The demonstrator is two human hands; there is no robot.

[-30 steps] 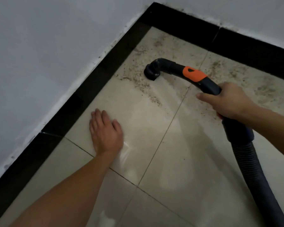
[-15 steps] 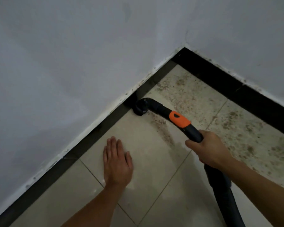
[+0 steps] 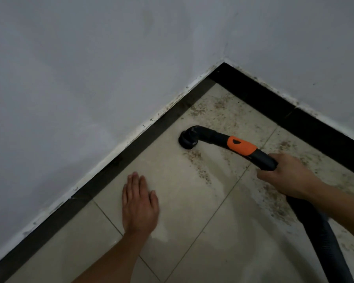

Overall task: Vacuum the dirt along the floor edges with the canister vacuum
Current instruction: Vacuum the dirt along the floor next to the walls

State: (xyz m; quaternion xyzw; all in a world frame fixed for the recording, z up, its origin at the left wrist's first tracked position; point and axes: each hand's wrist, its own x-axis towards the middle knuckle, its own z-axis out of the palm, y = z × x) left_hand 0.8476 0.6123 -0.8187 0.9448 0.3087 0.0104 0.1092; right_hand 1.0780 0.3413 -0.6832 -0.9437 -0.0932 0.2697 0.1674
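The right hand grips the vacuum handle (fingers curled round it). Its round nozzle sits on the floor just beside the black skirting. Brown dirt lies near the skirting. The left hand rests flat near the skirting, fingers straight.

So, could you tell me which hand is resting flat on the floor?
The left hand, palm down on the tile with straight fingers; the right hand grips the vacuum handle behind the orange collar.
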